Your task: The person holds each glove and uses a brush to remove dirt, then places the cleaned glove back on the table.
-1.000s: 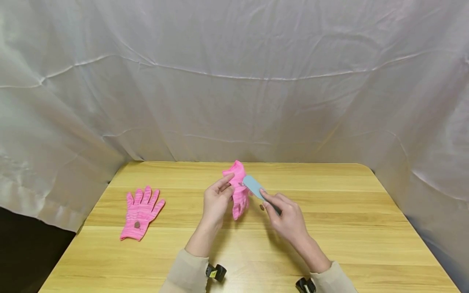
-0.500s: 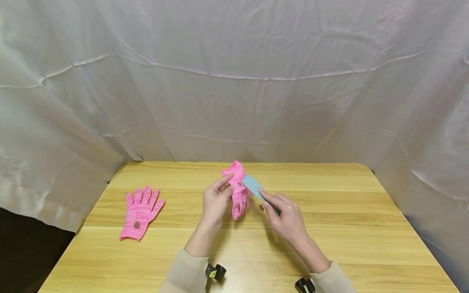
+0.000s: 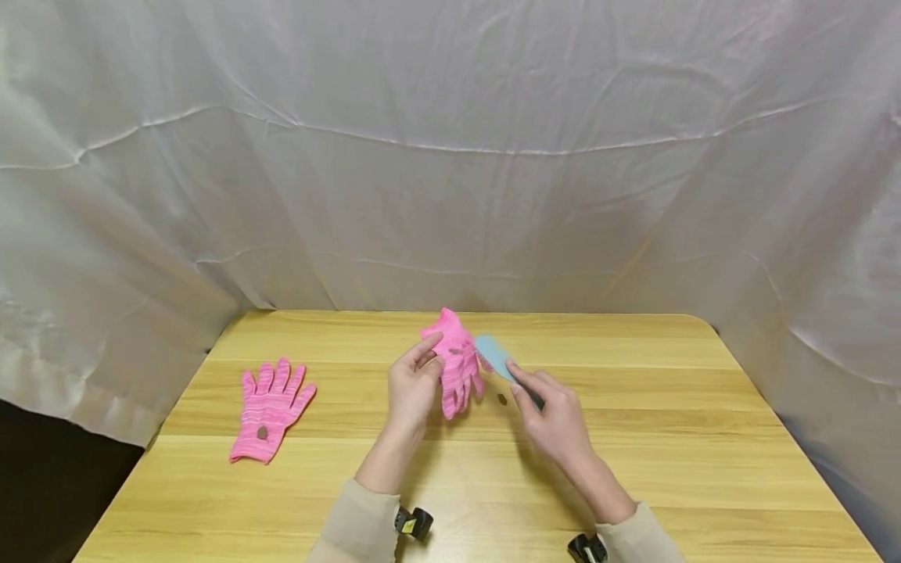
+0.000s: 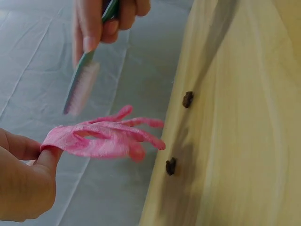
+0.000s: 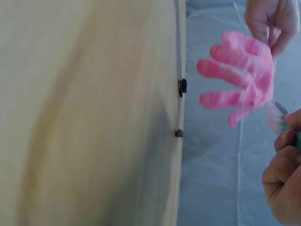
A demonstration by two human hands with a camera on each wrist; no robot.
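My left hand [image 3: 411,391] pinches a pink knitted glove [image 3: 457,375] between thumb and fingers, holding it above the table with its fingers dangling. A brown smear [image 3: 455,351] marks the glove. In my right hand [image 3: 556,414] is a blue-green brush [image 3: 495,356], gripped by the handle. Its pale bristles [image 4: 83,87] face the glove; in the left wrist view a gap separates them. The right wrist view shows the brush head [image 5: 277,117] close beside the glove's edge, contact unclear there.
A second pink glove [image 3: 271,410] lies flat at the table's left, with a brown spot [image 3: 263,432] near its cuff. Dark brown lumps [image 4: 188,99] rest on the wooden table [image 3: 633,469]. A grey curtain [image 3: 450,195] hangs behind and at the sides.
The brush has shifted slightly right, off the held glove's face, exposing the brown smear. The held glove has moved a little left and its fingers have swung. The other glove stays put.
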